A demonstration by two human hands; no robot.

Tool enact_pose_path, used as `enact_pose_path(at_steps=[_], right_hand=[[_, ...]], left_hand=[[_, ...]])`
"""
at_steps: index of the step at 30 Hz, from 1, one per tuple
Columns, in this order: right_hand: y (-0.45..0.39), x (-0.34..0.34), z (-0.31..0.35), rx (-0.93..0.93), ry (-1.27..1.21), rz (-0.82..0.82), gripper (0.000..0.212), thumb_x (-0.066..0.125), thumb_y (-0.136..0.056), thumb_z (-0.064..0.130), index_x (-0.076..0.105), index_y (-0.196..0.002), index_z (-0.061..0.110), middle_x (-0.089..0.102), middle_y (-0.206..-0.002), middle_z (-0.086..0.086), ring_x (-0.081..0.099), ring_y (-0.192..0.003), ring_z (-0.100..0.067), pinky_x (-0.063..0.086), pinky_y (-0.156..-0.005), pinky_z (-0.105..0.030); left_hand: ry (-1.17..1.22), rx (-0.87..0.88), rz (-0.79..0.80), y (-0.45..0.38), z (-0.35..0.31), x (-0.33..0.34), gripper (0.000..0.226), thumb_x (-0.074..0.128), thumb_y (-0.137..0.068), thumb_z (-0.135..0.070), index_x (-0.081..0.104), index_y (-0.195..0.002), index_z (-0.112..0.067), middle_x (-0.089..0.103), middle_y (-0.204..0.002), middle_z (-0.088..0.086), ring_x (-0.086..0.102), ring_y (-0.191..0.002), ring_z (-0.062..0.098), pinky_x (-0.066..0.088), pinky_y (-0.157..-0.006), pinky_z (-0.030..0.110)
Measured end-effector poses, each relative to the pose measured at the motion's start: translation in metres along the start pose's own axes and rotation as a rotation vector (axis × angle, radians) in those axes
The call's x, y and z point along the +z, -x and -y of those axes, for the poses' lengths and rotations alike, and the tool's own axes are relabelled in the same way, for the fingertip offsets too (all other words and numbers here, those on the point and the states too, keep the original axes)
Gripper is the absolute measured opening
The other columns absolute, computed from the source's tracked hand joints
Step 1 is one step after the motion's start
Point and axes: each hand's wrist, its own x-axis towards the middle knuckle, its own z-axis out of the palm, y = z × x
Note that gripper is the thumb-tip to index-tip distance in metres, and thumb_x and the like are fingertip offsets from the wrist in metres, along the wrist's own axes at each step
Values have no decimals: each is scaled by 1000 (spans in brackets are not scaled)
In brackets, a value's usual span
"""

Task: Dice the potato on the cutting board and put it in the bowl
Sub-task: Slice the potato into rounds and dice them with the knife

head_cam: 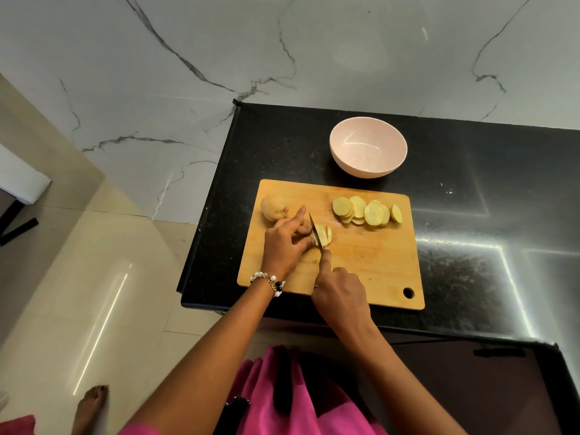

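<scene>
The potato piece (323, 235) you're cutting sits mid-board, already part-sliced, with your left hand (287, 243) curled over it, fingertips pinning it down. Your right hand (340, 293) grips the knife (316, 231), index finger stretched along the spine, blade down in the potato. Finished slices (367, 211) are fanned at about 1 o'clock on the board (376, 265), and an uncut chunk (273, 208) sits at 10 (skin still on, looks like). The pink bowl (367, 146) waits at 12, just off the board, on the black counter (470, 215).
</scene>
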Motion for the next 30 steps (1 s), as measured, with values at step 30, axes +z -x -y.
enact_pose_path(at_steps=[30], right_hand=[[24, -26, -63, 150, -536, -132, 41, 44, -96, 15, 46, -137, 10, 69, -76, -14, 51, -58, -21, 25, -55, -27]], left_hand=[[-413, -304, 78, -5, -56, 33, 45, 67, -82, -35, 54, -116, -9, 48, -119, 12, 46, -109, 27, 39, -88, 31]])
